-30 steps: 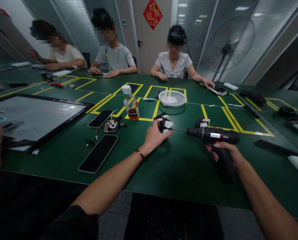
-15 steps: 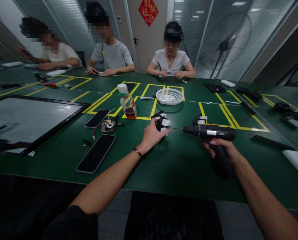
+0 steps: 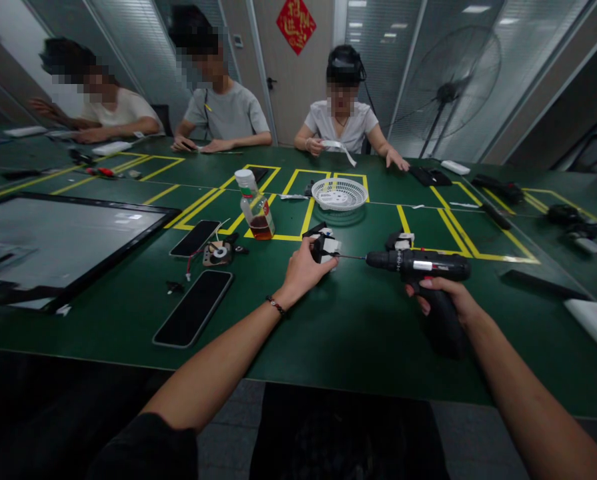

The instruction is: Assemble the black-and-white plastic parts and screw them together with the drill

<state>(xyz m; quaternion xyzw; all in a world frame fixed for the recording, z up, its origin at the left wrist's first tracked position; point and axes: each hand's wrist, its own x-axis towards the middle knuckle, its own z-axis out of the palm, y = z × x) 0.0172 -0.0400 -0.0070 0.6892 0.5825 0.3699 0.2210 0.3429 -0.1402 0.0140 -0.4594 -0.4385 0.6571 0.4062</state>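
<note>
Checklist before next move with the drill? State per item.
1. Drill held: ok, in the right hand.
2. Black part steadied: ok, the left hand grips it.
3. Bit aimed: ok, it points toward the part.
4. Bit seated: cannot tell, tip too small to see.
5. Left thumb well away: not ok, close beside the tip.
6. Bottle capped: ok.

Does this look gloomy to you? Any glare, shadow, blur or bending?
Head view: dim overall, darkest along the bottom; head view: small bright reflections on the large panel; head view: a dark ring, shadow or reflection, beneath the white basket; head view: lines in the back wall lean outward towards the sides; head view: the drill fairly clear, the fan at the back softer.
</note>
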